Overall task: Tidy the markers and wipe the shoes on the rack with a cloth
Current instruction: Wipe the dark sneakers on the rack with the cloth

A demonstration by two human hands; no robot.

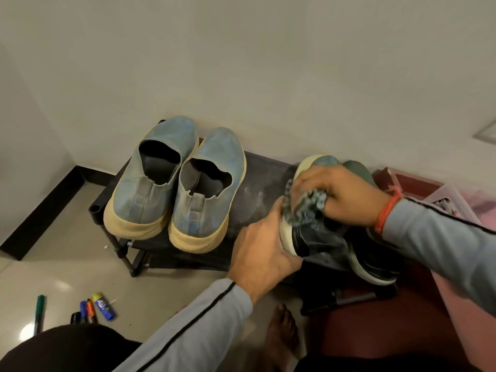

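Left hand [264, 242] gripping a dark shoe [314, 237] beside blue shoes [177, 181]; right hand [341, 194] is clutching cloth [306, 205] against it.

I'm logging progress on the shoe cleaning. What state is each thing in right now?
Dark shoe: tilted on the rack, held by the left hand.
Cloth: bunched, pressed on it by the right hand.
Blue shoes: paired, upright on the rack.
Markers: loose on the floor.
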